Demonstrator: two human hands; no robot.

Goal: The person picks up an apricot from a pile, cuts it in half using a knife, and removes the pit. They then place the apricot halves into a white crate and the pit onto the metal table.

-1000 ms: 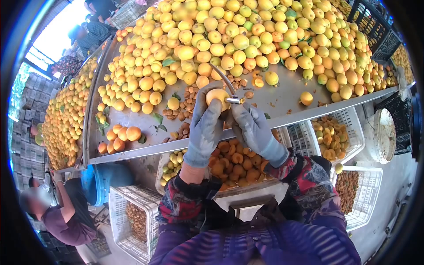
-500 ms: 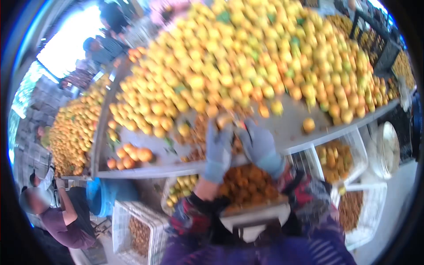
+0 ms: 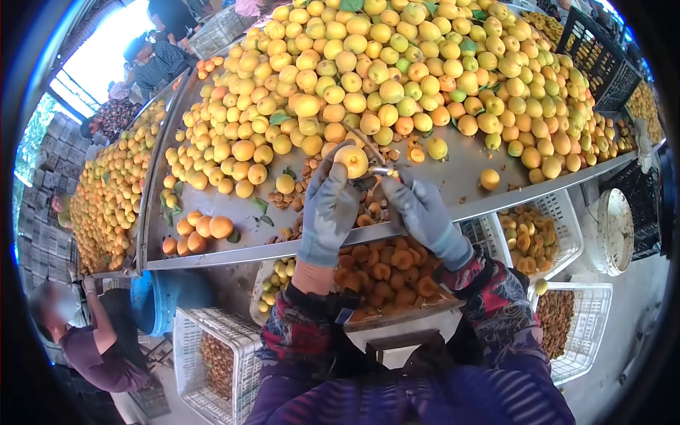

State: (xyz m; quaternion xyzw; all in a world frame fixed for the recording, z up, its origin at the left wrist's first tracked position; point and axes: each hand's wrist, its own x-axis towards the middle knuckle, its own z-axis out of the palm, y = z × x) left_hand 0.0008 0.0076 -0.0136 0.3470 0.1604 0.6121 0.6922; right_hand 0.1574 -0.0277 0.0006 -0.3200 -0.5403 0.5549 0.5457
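Note:
In my gloved left hand [image 3: 329,209] is a whole yellow apricot [image 3: 352,161], held up between thumb and fingers with its stem dimple showing. My gloved right hand [image 3: 421,209] grips a small hand tool with a shiny metal band [image 3: 383,171]; its tip points at the apricot's right side, and whether it touches cannot be made out. Behind both hands, brown apricot pits [image 3: 287,198] lie scattered on the metal table [image 3: 464,202]. Below my wrists, a container of halved orange apricots [image 3: 389,273] sits against the table's front edge.
A large heap of apricots [image 3: 397,92] covers the table's back. White crates [image 3: 244,361] with pits or fruit stand on both sides below. A blue bucket [image 3: 149,304] and white bucket [image 3: 616,234] flank them. A co-worker [image 3: 99,347] is at lower left; others are farther back.
Both my hands have risen a little, the left one also moving left. The apricot now shows clearly in my left hand; the earlier view is blurred.

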